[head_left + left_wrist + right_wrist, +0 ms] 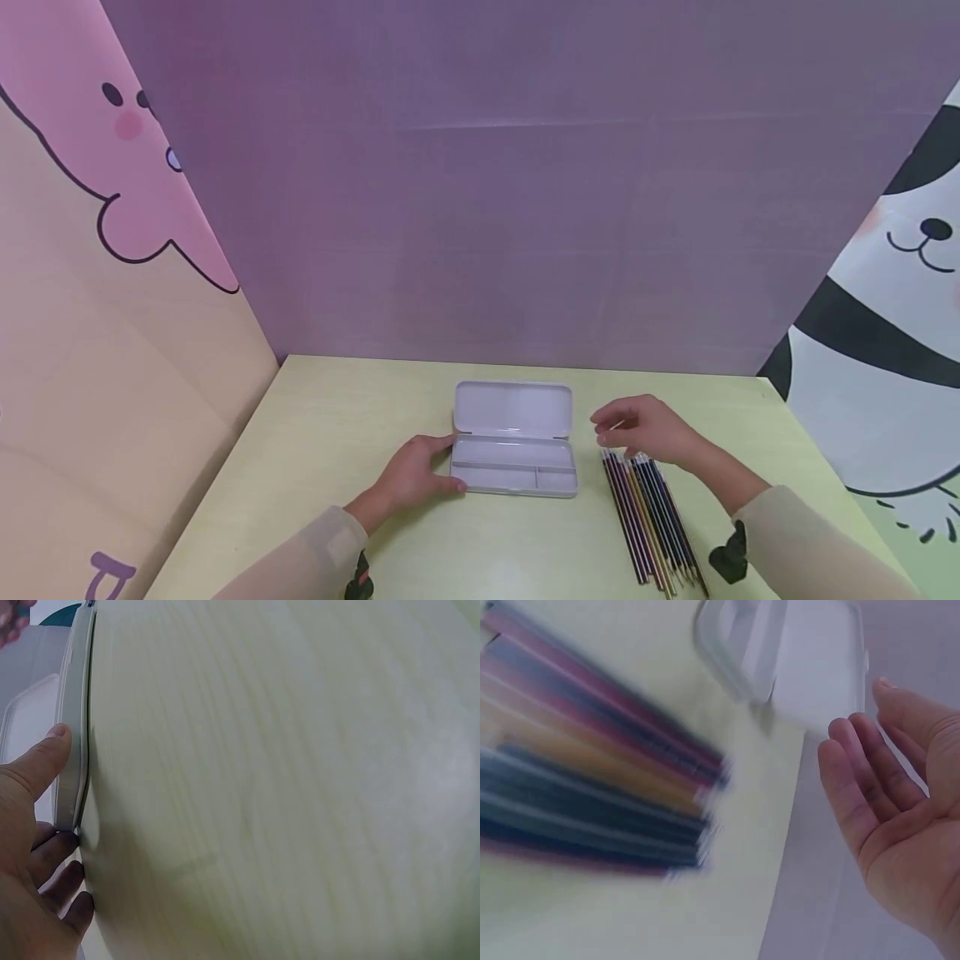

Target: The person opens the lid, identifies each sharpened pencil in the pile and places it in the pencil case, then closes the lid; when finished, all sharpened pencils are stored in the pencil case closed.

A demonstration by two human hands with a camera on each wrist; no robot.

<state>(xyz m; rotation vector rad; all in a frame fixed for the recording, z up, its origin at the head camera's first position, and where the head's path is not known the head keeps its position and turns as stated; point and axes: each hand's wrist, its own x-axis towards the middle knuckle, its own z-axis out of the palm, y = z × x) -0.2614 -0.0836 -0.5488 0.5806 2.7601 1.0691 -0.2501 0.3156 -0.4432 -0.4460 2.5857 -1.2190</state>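
An open white pencil case (513, 454) lies on the table with its lid (513, 408) folded back; dividers split the base into compartments, and nothing lies in them. My left hand (416, 475) grips the case's left end. In the left wrist view, the thumb (46, 761) of that hand presses the front wall and its fingers bend round the corner. To the right of the case lies a row of dark, reddish and gold colored pencils (652, 525). Above their far ends hovers my right hand (648, 429), holding nothing, fingers loosely bent in the right wrist view.
The pale wooden table (300, 458) ends at a purple backdrop (525, 208) behind the case. A wall panel with a pink cartoon figure (150, 167) stands at the left, and one with a panda (900, 333) at the right.
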